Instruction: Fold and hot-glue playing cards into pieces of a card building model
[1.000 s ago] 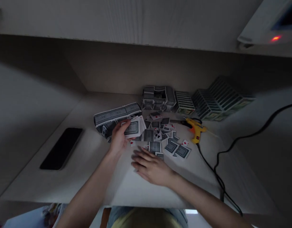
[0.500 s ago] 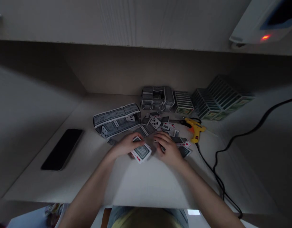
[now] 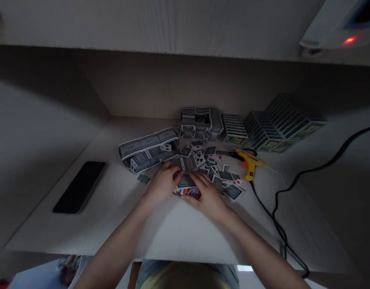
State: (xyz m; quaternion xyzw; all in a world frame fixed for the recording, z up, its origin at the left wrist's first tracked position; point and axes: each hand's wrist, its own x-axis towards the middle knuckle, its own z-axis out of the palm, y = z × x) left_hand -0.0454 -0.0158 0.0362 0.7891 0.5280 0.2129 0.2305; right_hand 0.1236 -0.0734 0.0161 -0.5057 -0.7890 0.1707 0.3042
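Observation:
Between my two hands is a small stack of playing cards (image 3: 186,182), patterned back upward, with red and yellow card faces peeking out at its near edge. My left hand (image 3: 164,181) grips the stack from the left, fingertips curled at its side. From the right, my right hand (image 3: 207,195) has its fingers on the far edge and its thumb along the near edge. Loose cards (image 3: 199,157) lie scattered just beyond and to the right. Behind my left hand stands a long, open-sided box shape made of cards (image 3: 149,149).
A yellow glue gun (image 3: 248,162) with a black cord lies to the right, by dark-handled scissors (image 3: 233,154). Card-built structures (image 3: 200,122) and ridged card stacks (image 3: 272,128) line the back. A black phone (image 3: 79,187) rests at left. A shelf overhangs above.
My left hand has brought the card stack inward, and it now lies lower and flatter. My right hand has moved left onto the stack, closing the gap between the hands.

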